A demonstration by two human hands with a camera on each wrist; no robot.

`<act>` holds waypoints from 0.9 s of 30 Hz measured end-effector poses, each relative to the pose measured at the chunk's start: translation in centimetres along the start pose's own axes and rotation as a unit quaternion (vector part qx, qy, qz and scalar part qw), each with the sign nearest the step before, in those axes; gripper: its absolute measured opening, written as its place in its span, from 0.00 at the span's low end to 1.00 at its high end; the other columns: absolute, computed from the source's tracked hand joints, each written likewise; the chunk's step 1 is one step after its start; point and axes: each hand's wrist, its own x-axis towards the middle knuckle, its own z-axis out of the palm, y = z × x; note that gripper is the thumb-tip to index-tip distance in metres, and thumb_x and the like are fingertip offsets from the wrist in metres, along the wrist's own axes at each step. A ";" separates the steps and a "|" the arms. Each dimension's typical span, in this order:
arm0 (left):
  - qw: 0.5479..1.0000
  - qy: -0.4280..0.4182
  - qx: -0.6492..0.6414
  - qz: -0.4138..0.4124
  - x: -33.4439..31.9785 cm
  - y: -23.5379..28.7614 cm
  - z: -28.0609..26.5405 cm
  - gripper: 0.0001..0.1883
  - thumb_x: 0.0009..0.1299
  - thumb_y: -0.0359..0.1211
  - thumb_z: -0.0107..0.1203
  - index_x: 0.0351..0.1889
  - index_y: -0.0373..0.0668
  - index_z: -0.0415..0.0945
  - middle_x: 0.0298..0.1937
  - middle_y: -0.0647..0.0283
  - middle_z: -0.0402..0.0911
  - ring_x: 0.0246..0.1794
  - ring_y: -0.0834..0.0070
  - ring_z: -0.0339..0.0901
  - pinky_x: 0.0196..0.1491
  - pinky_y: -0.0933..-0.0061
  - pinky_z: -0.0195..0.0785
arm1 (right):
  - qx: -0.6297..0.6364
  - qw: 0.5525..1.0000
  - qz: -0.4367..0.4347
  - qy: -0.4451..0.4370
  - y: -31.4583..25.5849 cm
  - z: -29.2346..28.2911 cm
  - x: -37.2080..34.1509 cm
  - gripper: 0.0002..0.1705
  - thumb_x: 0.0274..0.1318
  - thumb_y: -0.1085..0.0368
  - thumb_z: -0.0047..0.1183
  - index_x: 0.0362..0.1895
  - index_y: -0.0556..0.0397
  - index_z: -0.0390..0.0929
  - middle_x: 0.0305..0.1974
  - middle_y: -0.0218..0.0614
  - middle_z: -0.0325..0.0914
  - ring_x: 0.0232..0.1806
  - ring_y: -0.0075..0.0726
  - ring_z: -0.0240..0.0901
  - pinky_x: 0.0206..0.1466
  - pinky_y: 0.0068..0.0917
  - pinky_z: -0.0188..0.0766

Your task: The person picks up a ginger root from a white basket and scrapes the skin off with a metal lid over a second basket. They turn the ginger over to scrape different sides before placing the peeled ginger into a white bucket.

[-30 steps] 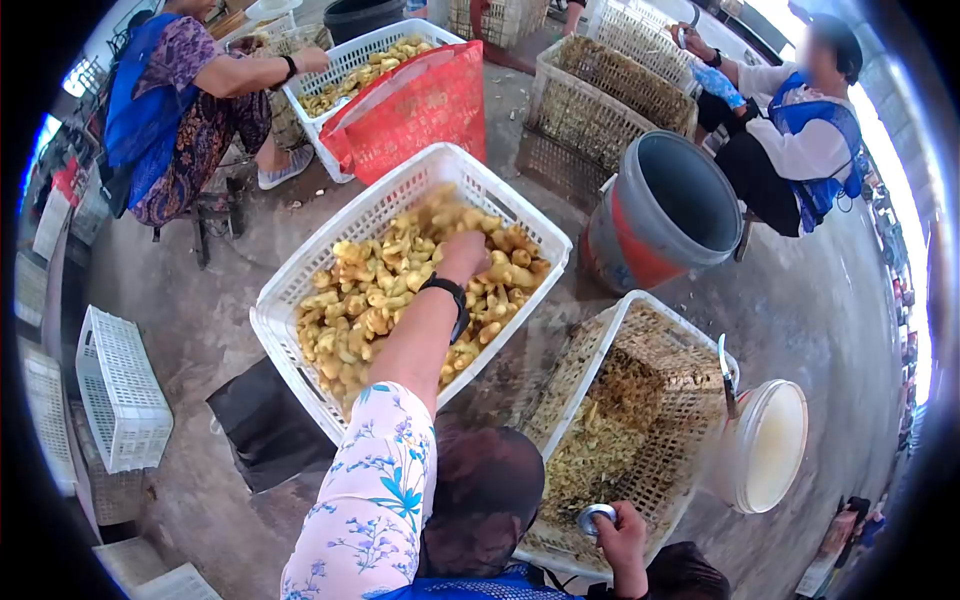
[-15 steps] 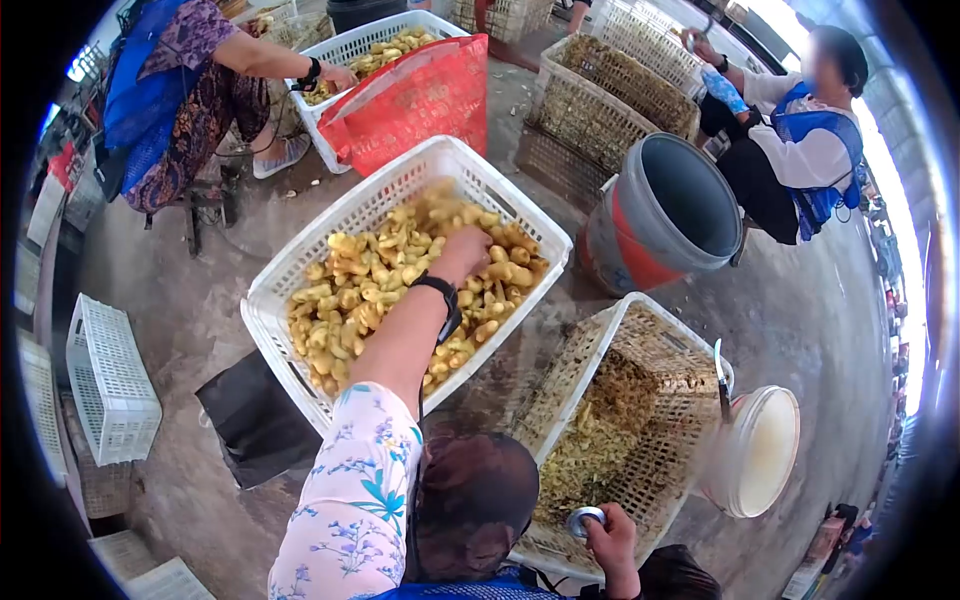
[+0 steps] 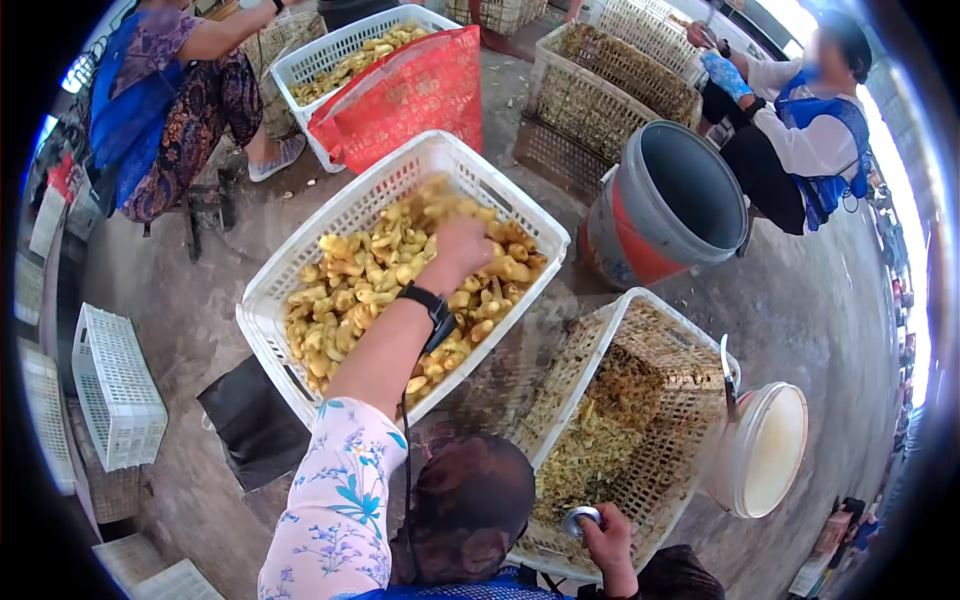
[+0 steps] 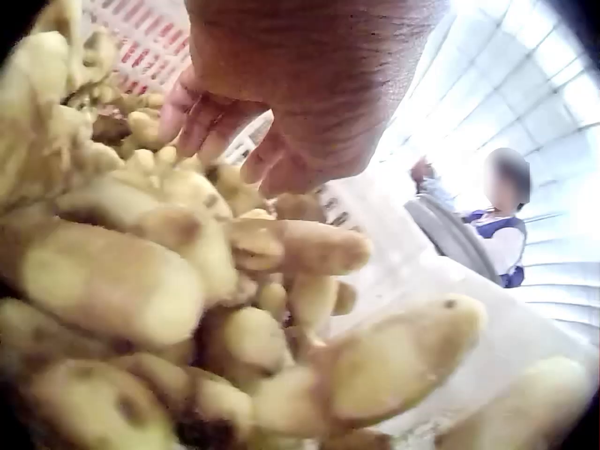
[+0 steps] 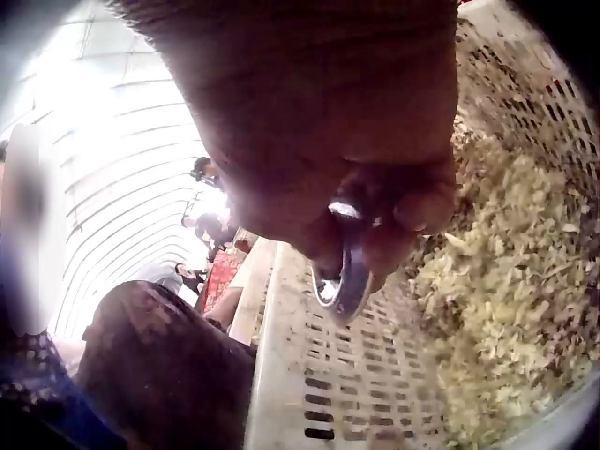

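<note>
Left hand (image 3: 464, 247) among ginger (image 3: 350, 290), right gripping metal ring (image 3: 581, 520)

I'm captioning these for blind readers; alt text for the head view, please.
A person's left hand reaches into a white crate of ginger; the right hand holds a metal ring over a second crate of scraps. Two other people sit beyond.

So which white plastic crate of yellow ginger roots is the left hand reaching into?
The nearer crate, this side of the red printed bag; the far ginger crate, beyond the bag, has no hand in it.
</note>
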 end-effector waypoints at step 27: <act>0.987 -0.160 0.030 0.013 -1.6 4.1 -0.2 0.23 0.58 0.52 0.63 0.40 0.46 0.86 0.43 0.56 0.84 0.51 0.56 0.79 0.50 0.46 0.68 | 0.053 0.998 0.007 -0.017 -0.1 0.6 1.1 0.10 0.56 0.71 0.64 0.42 0.59 0.81 0.31 0.37 0.83 0.31 0.24 0.79 0.36 0.25 0.77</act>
